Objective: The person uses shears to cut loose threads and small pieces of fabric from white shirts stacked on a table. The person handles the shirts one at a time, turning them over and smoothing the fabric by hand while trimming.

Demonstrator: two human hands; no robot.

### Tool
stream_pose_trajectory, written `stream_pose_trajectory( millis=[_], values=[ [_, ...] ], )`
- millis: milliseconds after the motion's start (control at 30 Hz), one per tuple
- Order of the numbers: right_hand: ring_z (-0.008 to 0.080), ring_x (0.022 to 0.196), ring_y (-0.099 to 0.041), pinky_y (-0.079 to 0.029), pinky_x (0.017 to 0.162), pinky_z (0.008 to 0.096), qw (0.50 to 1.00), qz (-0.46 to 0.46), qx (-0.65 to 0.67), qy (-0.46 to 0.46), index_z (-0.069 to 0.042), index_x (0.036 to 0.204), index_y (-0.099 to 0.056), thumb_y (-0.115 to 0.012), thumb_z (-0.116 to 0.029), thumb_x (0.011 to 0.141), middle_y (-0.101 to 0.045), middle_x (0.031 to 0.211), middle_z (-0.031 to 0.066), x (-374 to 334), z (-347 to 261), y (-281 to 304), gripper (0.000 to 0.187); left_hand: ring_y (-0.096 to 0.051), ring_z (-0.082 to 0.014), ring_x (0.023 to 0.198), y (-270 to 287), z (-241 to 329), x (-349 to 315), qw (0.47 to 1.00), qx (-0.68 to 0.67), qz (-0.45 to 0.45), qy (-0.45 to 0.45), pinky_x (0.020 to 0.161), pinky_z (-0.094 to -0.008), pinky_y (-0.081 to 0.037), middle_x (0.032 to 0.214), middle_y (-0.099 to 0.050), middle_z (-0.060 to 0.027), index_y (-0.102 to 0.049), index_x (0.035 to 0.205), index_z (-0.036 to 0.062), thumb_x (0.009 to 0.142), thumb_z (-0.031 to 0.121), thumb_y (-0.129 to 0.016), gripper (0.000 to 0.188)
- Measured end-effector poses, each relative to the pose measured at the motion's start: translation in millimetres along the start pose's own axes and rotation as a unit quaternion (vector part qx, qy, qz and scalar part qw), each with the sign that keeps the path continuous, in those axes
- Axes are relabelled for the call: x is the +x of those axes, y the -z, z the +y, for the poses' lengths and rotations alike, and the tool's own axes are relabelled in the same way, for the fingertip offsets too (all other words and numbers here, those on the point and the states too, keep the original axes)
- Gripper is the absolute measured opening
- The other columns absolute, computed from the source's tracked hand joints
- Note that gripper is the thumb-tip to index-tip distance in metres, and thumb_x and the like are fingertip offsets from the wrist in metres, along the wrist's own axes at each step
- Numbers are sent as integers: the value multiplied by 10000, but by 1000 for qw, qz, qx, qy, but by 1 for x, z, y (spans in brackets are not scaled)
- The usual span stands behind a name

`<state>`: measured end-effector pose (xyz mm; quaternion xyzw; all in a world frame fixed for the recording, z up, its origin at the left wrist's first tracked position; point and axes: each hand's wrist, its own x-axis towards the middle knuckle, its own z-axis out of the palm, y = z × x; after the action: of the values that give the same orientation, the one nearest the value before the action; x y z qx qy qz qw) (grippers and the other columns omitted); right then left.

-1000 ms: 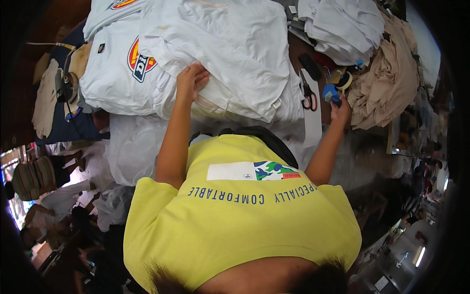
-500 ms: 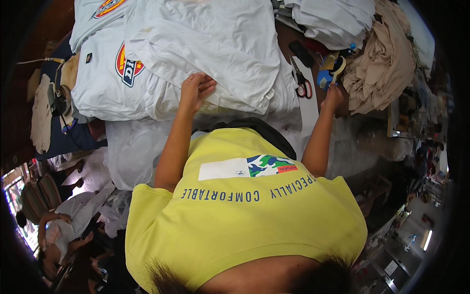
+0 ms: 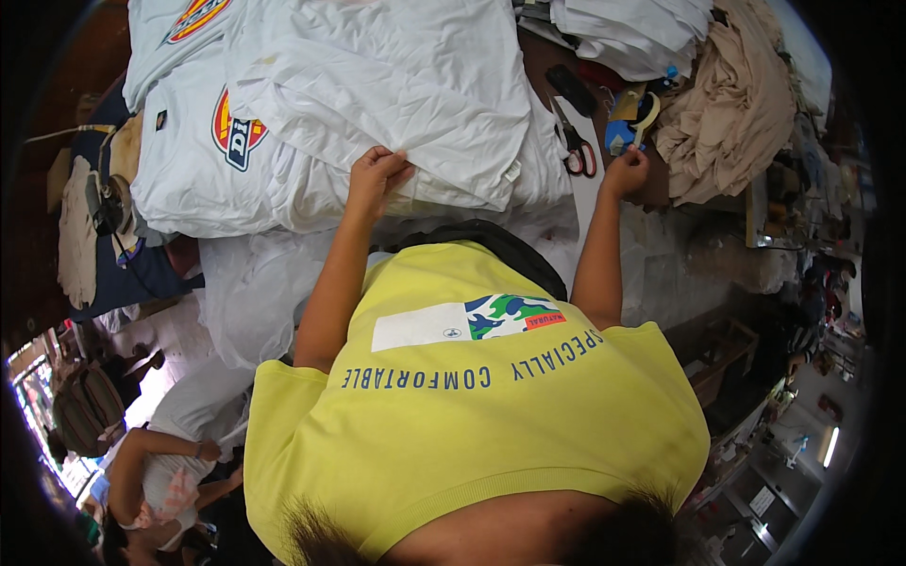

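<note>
White cloth (image 3: 396, 85), a wrinkled folded piece, tops a pile of white shirts (image 3: 198, 170) on the worktop (image 3: 590, 203). Its long axis runs from upper left to lower right, with its near corner toward the person. The left hand (image 3: 376, 179) pinches its lower edge, fingers curled over the fold. The right hand (image 3: 625, 173) is half closed near a blue and yellow tool (image 3: 630, 121); whether it grips anything cannot be told. Red-handled scissors (image 3: 574, 149) lie just left of that hand, blades pointing away from the person. A heap of tan cloth (image 3: 731, 104) sits to the right, and more white cloth (image 3: 632, 33) is stacked above it, cut off by the frame. The person's yellow shirt (image 3: 472, 415) hides the near worktop and fills the lower frame. Clear plastic sheeting (image 3: 250, 292) hangs off the front edge. At lower left another person (image 3: 160, 472) is dim and partly cut off.
</note>
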<state>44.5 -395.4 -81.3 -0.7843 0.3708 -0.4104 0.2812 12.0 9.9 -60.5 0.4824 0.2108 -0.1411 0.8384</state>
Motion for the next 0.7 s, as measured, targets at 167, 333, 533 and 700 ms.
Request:
stream_pose_trajectory(
  millis=[167, 333, 533, 700],
  values=[
    [302, 692, -609, -464, 645, 359, 996, 14, -14, 84, 4, 824, -576, -618, -150, 816, -633, 795, 155, 3, 11, 0, 160, -612, -166, 729, -3, 3, -5, 999, -25, -17, 20, 710, -278, -552, 801, -595, -87, -493, 862, 9, 808, 54, -617, 142],
    [260, 685, -606, -465, 639, 344, 994, -22, 15, 105, 0, 820, -572, -624, -117, 808, -626, 782, 124, -1, 49, 6, 128, -612, -165, 734, -5, 4, -3, 999, 1, -25, 37, 704, -271, -547, 793, -594, -90, -504, 866, 6, 818, 71, -611, 135],
    [175, 741, -581, -456, 670, 276, 963, -145, 194, 123, -13, 854, -587, -637, -133, 821, -606, 815, 75, -44, 2, 19, 133, -603, -161, 725, -10, 3, 0, 994, 63, -52, 68, 718, -268, -538, 783, -588, -86, -508, 843, -8, 826, 124, -624, 176],
    [65, 664, -529, -438, 620, 205, 835, -455, 308, 33, -1, 857, -580, -627, -89, 826, -574, 748, -3, -86, -79, 38, 104, -593, -156, 717, -28, -8, -5, 991, 5, -79, 108, 735, -274, -532, 780, -586, -77, -524, 850, -26, 810, 94, -637, 169]
  ],
)
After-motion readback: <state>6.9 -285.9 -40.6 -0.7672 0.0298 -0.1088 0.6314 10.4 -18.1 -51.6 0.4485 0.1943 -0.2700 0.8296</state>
